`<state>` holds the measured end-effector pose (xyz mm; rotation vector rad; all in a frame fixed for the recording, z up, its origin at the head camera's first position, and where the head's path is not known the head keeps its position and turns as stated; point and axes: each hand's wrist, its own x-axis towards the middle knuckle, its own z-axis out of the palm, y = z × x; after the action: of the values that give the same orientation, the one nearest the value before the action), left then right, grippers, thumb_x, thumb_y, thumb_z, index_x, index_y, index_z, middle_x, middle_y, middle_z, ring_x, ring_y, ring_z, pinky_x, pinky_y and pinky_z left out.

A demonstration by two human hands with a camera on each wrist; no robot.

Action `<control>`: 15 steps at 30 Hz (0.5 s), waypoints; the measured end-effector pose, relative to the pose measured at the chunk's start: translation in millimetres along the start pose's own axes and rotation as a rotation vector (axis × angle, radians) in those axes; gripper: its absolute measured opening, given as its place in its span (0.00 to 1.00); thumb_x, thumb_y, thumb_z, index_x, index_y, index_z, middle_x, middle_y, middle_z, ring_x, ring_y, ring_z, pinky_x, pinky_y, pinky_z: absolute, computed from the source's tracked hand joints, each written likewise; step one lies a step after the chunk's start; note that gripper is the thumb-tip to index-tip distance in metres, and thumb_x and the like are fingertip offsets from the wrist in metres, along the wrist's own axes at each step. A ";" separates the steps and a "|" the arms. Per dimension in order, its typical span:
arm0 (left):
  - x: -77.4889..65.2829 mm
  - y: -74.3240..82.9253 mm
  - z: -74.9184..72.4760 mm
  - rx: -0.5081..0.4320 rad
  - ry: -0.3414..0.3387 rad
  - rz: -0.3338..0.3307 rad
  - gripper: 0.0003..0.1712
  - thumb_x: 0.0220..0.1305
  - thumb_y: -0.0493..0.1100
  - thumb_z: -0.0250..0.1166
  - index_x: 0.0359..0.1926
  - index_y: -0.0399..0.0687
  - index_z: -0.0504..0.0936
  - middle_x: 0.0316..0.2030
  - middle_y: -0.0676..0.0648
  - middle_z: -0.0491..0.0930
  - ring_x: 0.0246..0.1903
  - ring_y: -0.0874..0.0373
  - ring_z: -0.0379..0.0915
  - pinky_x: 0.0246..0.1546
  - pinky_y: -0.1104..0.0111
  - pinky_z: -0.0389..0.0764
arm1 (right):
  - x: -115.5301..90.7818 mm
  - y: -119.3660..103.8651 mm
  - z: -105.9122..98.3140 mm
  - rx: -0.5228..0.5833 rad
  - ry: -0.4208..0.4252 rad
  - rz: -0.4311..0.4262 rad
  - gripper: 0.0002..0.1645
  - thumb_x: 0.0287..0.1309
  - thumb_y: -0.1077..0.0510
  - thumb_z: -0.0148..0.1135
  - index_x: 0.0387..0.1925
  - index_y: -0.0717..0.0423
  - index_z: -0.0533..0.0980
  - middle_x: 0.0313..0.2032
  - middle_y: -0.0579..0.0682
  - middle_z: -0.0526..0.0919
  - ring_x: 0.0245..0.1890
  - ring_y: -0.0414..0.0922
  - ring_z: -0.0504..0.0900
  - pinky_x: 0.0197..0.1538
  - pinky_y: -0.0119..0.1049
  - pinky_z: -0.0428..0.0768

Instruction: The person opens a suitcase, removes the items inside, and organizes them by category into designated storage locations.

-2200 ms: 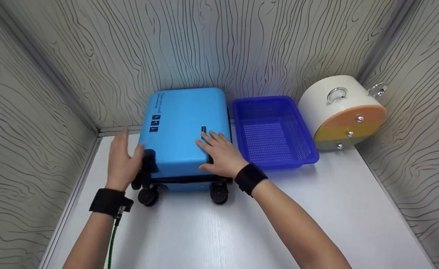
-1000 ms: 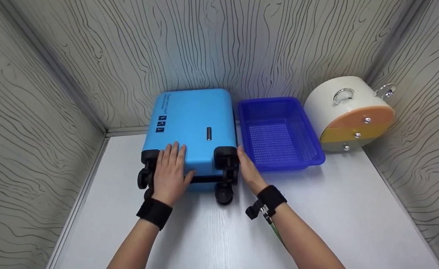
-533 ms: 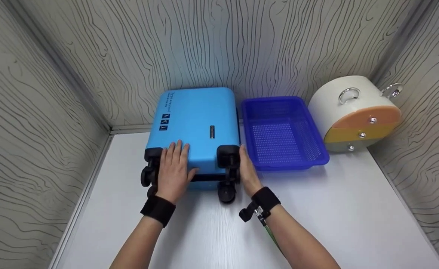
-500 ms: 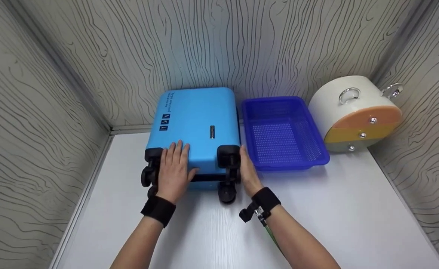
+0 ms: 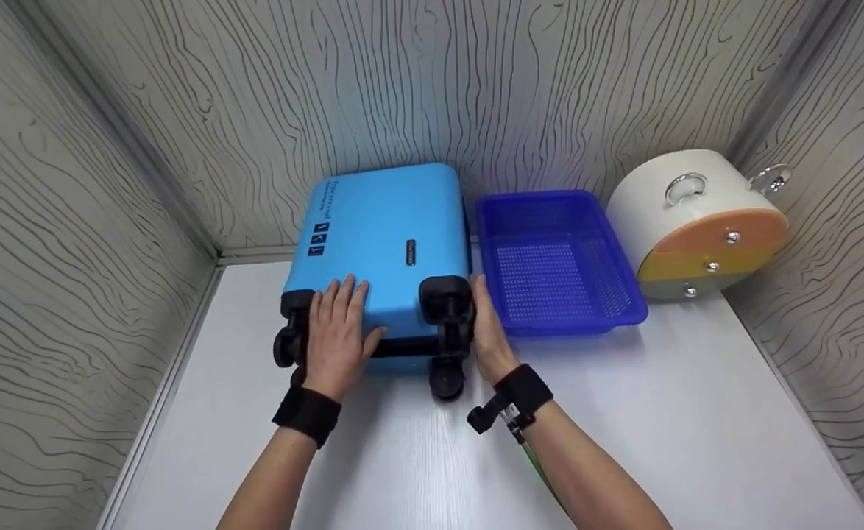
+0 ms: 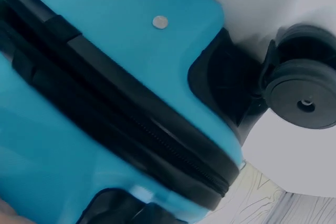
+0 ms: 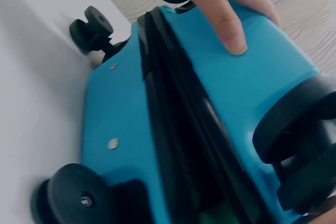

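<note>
A blue hard-shell suitcase (image 5: 388,235) lies flat against the back wall, its black wheels facing me. My left hand (image 5: 336,338) rests on its near end between the wheels, fingers straight over the top shell, thumb on the end face. My right hand (image 5: 491,331) is at the near right corner, beside the black wheel mount (image 5: 445,298); most of its fingers are hidden behind the side. In the right wrist view the black zipper seam (image 7: 184,114) is parted, with a dark gap between the shells. The left wrist view shows the seam (image 6: 121,98) and a lower wheel (image 6: 302,93).
A blue perforated plastic basket (image 5: 542,280) stands just right of the suitcase. Further right is a rounded cream drawer box (image 5: 660,180) with chrome handles and an orange, yellow and green front. Patterned walls (image 5: 402,88) enclose the white table (image 5: 417,464).
Both hands moved from the left and right sides to the near end and right corner. Since half a second ago, the top shell's right side has risen slightly and shifted left.
</note>
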<state>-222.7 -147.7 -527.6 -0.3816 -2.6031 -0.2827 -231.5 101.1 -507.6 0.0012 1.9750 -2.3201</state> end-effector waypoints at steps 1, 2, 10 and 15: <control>-1.2 -1.1 0.6 -0.011 0.009 0.007 0.48 0.69 0.61 0.66 0.79 0.46 0.58 0.77 0.40 0.56 0.76 0.41 0.46 0.76 0.47 0.40 | -1.0 -2.6 0.8 -0.004 0.002 -0.004 0.53 0.72 0.22 0.26 0.82 0.52 0.41 0.81 0.49 0.42 0.80 0.46 0.37 0.78 0.50 0.37; -2.4 -2.3 1.0 -0.017 0.015 0.016 0.49 0.69 0.63 0.65 0.80 0.46 0.56 0.78 0.40 0.55 0.77 0.41 0.45 0.76 0.46 0.39 | -2.0 -5.3 1.7 -0.008 0.006 -0.009 0.54 0.71 0.21 0.26 0.82 0.52 0.42 0.81 0.49 0.43 0.80 0.46 0.38 0.78 0.50 0.36; -12.4 -18.8 0.8 0.080 0.109 0.099 0.74 0.48 0.66 0.79 0.82 0.44 0.44 0.79 0.39 0.46 0.77 0.38 0.42 0.75 0.43 0.39 | -14.4 -27.9 11.2 -0.061 -0.019 -0.105 0.52 0.69 0.20 0.25 0.82 0.45 0.50 0.80 0.44 0.47 0.80 0.43 0.37 0.76 0.57 0.33; -13.5 -28.7 1.0 0.092 0.277 0.029 0.78 0.40 0.60 0.86 0.79 0.41 0.44 0.78 0.36 0.48 0.75 0.34 0.46 0.74 0.41 0.44 | -22.8 -47.0 24.5 -0.014 -0.094 -0.239 0.43 0.75 0.28 0.24 0.82 0.42 0.51 0.80 0.42 0.48 0.80 0.44 0.43 0.77 0.56 0.41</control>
<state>-220.9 -177.3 -538.8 -0.3225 -2.3272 -0.1903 -210.7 86.0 -456.0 -0.3572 2.0436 -2.3938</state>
